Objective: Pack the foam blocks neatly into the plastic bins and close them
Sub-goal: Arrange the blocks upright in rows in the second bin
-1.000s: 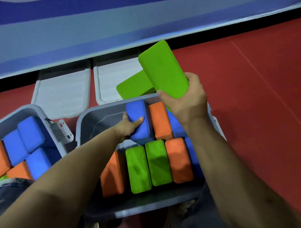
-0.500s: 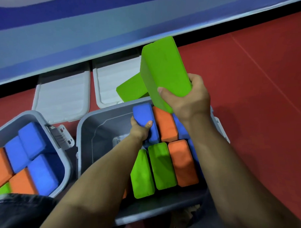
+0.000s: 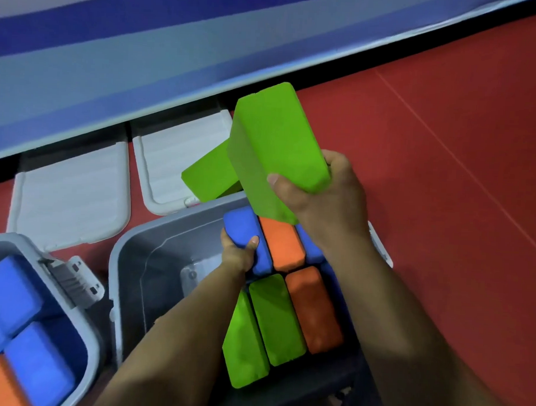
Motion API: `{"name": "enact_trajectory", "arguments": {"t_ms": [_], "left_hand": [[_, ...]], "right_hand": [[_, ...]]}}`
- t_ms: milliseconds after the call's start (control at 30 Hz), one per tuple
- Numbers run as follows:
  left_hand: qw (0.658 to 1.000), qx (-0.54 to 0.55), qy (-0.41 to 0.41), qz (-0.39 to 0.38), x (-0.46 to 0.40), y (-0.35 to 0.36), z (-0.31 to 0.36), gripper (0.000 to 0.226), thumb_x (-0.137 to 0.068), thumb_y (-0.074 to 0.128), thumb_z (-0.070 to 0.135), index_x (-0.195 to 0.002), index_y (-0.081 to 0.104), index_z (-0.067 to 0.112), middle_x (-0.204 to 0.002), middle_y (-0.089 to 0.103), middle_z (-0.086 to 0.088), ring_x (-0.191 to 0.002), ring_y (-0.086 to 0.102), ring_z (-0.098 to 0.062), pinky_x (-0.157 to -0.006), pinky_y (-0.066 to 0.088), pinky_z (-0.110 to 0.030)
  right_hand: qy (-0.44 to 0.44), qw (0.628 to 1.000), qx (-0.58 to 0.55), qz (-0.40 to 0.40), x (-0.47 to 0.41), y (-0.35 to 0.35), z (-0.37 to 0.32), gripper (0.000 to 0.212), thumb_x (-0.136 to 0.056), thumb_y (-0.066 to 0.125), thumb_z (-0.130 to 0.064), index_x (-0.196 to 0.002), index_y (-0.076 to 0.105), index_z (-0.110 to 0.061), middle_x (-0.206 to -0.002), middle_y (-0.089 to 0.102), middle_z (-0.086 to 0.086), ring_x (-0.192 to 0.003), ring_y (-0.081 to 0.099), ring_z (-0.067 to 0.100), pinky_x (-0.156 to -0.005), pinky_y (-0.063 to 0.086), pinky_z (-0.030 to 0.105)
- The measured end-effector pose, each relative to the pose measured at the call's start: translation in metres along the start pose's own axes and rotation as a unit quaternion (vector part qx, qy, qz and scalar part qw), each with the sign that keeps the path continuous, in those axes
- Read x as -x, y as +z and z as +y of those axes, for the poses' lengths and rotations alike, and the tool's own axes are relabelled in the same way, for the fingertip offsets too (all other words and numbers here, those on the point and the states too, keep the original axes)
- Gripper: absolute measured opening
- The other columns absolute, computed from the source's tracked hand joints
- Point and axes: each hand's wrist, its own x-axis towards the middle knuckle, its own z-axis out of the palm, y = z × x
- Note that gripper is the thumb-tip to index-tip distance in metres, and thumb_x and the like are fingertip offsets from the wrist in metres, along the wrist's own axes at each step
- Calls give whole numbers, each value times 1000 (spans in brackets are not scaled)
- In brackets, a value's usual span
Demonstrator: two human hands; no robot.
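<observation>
Head view, looking down over both my forearms: my right hand [image 3: 327,202] grips a green foam block [image 3: 271,148], thumb across its broad matte face and fingers wrapped behind, holding it tilted above the far edge of the grey plastic bin [image 3: 131,258]. It is a rounded-edged brick with a soft, slightly grainy skin. A second green block [image 3: 210,176] lies behind it, its near end over the bin's rim. My left hand [image 3: 237,253] reaches into the bin and curls round the near end of a blue block [image 3: 244,226], thumb on top. Beside that blue one stands an orange block [image 3: 285,246]; in the nearer row sit two green blocks [image 3: 275,318] and another orange one [image 3: 313,310], packed side by side on their narrow faces. A second bin [image 3: 83,318] at left holds blue and orange blocks. Two white ribbed lids [image 3: 72,193] lie flat on the red floor [image 3: 445,148].
</observation>
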Motion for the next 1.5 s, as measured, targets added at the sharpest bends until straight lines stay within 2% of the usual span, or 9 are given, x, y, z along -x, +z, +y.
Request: {"name": "enact_trajectory", "arguments": {"t_ms": [233,333,433,567,733,900,1067,1167,1500], "left_hand": [[997,38,-11,-69,-2,-13,-7,80,-90,65,20,-151,13,14,-135,47,-5,-124,48,-28,-105,38,-38],[988,41,-104,-108,8,-51,-6,41,-96,56,28,-133,44,16,-119,62,-8,-110,58,-26,-95,43,-38],[969,30,-170,-174,33,-113,14,24,-101,41,37,-97,58,22,-88,66,5,-81,60,-13,-76,36,-31],[979,153,-108,-77,65,-198,50,27,-101,36,29,-80,50,21,-73,64,1,-62,63,-11,-62,32,-26],[961,243,-102,-82,117,-221,55,37,-100,30,50,-87,51,21,-93,57,-3,-83,57,-17,-87,39,-37],[953,250,-80,-149,129,-201,62,52,-92,35,64,-111,54,20,-110,54,-7,-108,53,-29,-82,47,-47],[970,170,-47,-166,124,-201,59,58,-82,55,66,-120,52,23,-114,55,-6,-115,54,-34,-84,51,-56],[966,157,-34,-203,115,-197,45,90,-68,76,58,-138,43,13,-134,54,-13,-119,54,-37,-73,57,-53],[977,118,-3,-176,102,-177,20,28,-99,50,31,-124,54,18,-110,62,-3,-88,62,-19,-74,56,-45]], "right_hand": [[4,1000,-24,-19,0,-7,-9,49,-66,82,-32,-107,56,-21,-76,62,-14,-60,54,-8,-54,43,10],[5,997,-74,-14,3,2,-22,45,-68,83,-26,-102,54,-20,-75,60,-16,-55,54,-11,-51,40,6],[5,998,-54,-29,10,12,-35,42,-69,81,-38,-98,57,-21,-77,60,-16,-64,55,-4,-60,44,9],[66,992,-40,-101,30,29,-42,45,-63,71,-59,-84,58,-21,-88,67,-5,-85,65,14,-77,57,39],[69,980,11,-189,64,61,-37,39,-71,72,-53,-90,62,-21,-95,70,-4,-88,67,15,-68,59,40],[-24,977,120,-173,85,80,-29,55,-74,75,-45,-109,56,-9,-108,65,7,-101,61,22,-75,42,23],[-45,971,152,-180,100,95,-15,71,-69,75,-50,-116,46,-5,-116,59,16,-110,58,28,-91,47,35],[-69,956,205,-200,107,97,-8,70,-71,75,-45,-114,43,-1,-118,53,22,-110,54,33,-91,45,38],[-16,930,238,-281,103,116,41,60,-78,74,-37,-115,44,1,-120,55,21,-109,56,32,-84,46,35]]}}
